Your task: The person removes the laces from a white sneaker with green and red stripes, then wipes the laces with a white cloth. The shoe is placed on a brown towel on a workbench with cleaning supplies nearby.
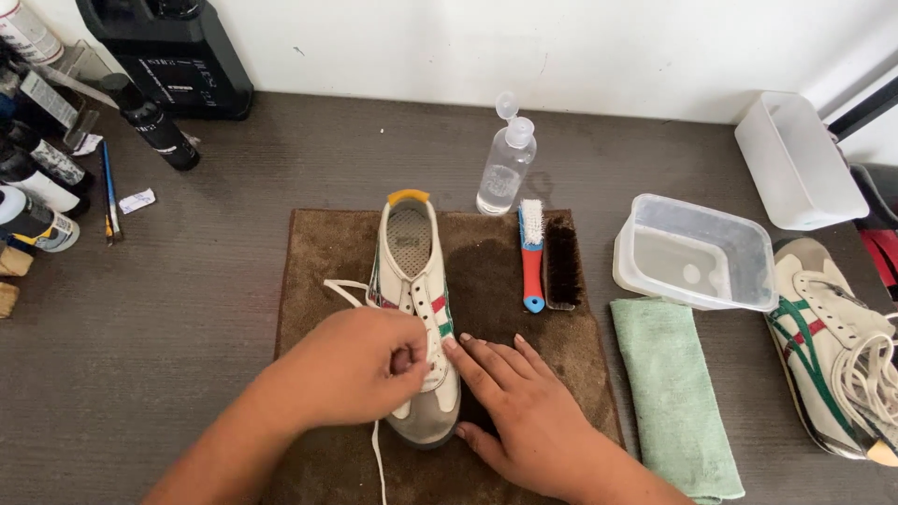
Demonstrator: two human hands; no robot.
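Observation:
A cream sneaker (412,252) with green and red stripes and a yellow heel tab lies on a brown mat (486,271), toe toward me. My left hand (351,369) is closed over its front part, pinching the white shoelace (344,290), which loops out to the left and trails down off the toe. My right hand (524,411) rests flat on the mat against the shoe's right side, fingers apart, fingertips touching the shoe near the eyelets.
On the mat's right side lie a small brush with a red and blue handle (531,257) and a dark bristle brush (562,264). A clear squeeze bottle (506,161) stands behind. Right: water tub (697,252), green cloth (673,393), second sneaker (837,346), white bin (795,159). Bottles (37,178) line the left.

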